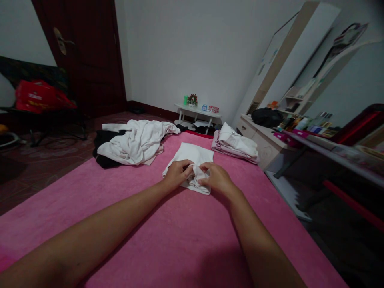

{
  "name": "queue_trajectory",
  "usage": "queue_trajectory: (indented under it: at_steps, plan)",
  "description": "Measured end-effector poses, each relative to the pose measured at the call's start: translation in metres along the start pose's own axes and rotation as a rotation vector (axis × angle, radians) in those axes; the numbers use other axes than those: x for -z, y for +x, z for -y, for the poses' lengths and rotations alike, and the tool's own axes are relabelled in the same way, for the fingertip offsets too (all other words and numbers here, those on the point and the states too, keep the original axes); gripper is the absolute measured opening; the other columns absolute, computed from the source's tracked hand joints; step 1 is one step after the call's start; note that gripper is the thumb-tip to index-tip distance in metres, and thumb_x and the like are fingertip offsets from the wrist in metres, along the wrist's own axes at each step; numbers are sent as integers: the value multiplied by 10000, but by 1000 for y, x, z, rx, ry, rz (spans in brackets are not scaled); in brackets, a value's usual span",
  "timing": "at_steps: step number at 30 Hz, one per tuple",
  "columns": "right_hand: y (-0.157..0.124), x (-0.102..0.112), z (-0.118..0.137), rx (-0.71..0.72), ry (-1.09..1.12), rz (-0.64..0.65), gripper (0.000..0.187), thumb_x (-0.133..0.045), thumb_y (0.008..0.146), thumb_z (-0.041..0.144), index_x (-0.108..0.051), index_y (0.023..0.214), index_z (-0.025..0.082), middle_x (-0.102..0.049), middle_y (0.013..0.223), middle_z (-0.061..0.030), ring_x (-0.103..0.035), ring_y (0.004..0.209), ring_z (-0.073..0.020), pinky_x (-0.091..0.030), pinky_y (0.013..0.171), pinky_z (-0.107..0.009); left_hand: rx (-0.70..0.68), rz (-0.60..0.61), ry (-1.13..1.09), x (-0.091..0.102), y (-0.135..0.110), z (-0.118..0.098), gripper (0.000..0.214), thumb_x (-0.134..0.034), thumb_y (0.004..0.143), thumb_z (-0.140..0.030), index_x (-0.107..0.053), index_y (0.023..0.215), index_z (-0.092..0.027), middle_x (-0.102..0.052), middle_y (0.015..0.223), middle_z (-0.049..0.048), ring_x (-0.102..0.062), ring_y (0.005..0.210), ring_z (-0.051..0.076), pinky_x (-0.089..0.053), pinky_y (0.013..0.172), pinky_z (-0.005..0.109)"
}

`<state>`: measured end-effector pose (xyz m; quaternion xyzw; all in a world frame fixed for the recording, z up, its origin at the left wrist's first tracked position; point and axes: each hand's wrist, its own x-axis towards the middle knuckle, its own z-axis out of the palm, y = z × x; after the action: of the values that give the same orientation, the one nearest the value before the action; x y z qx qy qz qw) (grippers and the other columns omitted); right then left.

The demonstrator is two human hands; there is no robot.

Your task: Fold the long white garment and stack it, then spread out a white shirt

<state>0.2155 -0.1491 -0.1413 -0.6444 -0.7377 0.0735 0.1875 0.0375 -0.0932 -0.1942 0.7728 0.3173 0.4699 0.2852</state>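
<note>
A white garment [196,152], folded into a narrow shape, lies on the pink bed cover [168,228] in front of me. My left hand [179,173] pinches the bunched near part of it from the left. From the right, my right hand [216,178] grips the same gathered cloth between thumb and fingers. The cloth between my hands is crumpled, while its far part lies flat. What kind of garment it is I cannot tell.
A loose heap of white clothes [138,142] with black cloth [108,150] lies at the left bed edge. Folded clothes [235,144] are stacked at the far right. Beyond stand a small white table [198,110], a dresser [261,134] and a dark door [84,52].
</note>
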Motion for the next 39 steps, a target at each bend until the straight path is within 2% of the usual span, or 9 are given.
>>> queue_trajectory:
  at_steps: [8, 14, 16, 21, 27, 30, 33, 36, 39]
  plan:
    - [-3, 3, 11, -49, -186, 37, 175, -712, 663, 259, -642, 823, 237, -669, 805, 18, -564, 710, -143, -271, 572, -238, -17, 44, -37, 2, -1, -4, 223, -527, 884, -274, -708, 867, -143, -691, 757, 9, -597, 672, 120, -416, 626, 206]
    - [-4, -1, 5, -119, -268, -357, 85, -551, 758, 202, -596, 827, 225, -669, 814, 3, -549, 692, -141, -240, 566, -249, -139, 36, 49, 4, -4, -7, 209, -537, 898, -291, -694, 928, -156, -695, 837, 30, -610, 748, 138, -429, 680, 226]
    - [-6, -1, 2, -109, -319, -299, 92, -537, 759, 182, -602, 809, 222, -672, 812, -5, -549, 686, -143, -230, 557, -254, -236, 147, 134, 6, -6, -10, 200, -543, 897, -292, -690, 947, -167, -691, 863, 37, -611, 780, 143, -430, 707, 234]
    - [-10, 16, -2, -92, -359, 212, 104, -582, 674, 138, -649, 685, 218, -673, 716, -12, -547, 621, -139, -237, 523, -247, -482, 489, 414, 10, -11, -21, 190, -559, 875, -336, -687, 855, -197, -664, 855, 37, -601, 791, 161, -418, 707, 251]
    - [-5, 26, 6, -77, -115, -1, 160, -543, 757, 188, -692, 809, 209, -708, 795, -16, -608, 699, -134, -351, 583, -217, -469, 529, 347, 8, -14, -32, 252, -547, 884, -354, -690, 760, -188, -659, 770, 37, -603, 710, 141, -405, 663, 234]
    - [-5, 10, 5, -119, -49, 210, 170, -567, 784, 281, -699, 721, 193, -695, 678, -23, -603, 615, -141, -366, 552, -222, -295, 388, 221, 13, -7, -26, 309, -507, 905, -339, -698, 726, -176, -671, 695, 31, -594, 637, 126, -394, 618, 221]
    - [-7, 6, -1, -212, -58, 380, 266, -579, 792, 339, -680, 599, 185, -664, 563, -36, -596, 541, -148, -367, 523, -235, -45, 18, 123, 31, 8, -8, 341, -485, 901, -375, -690, 738, -156, -666, 656, 27, -580, 587, 126, -400, 575, 220]
    - [-5, 11, -10, -317, -176, 285, 349, -566, 810, 405, -671, 562, 182, -691, 622, -88, -634, 605, -189, -379, 539, -265, 118, -278, 158, 56, 22, 20, 315, -469, 892, -378, -692, 879, -155, -691, 740, 36, -614, 660, 146, -435, 624, 232]
    - [-1, 11, -17, -410, -288, 77, 387, -538, 820, 518, -698, 688, 191, -723, 823, -131, -669, 774, -250, -409, 595, -302, 260, -284, 363, 75, 27, 41, 296, -495, 865, -358, -681, 1002, -174, -715, 864, 55, -645, 787, 175, -449, 706, 251]
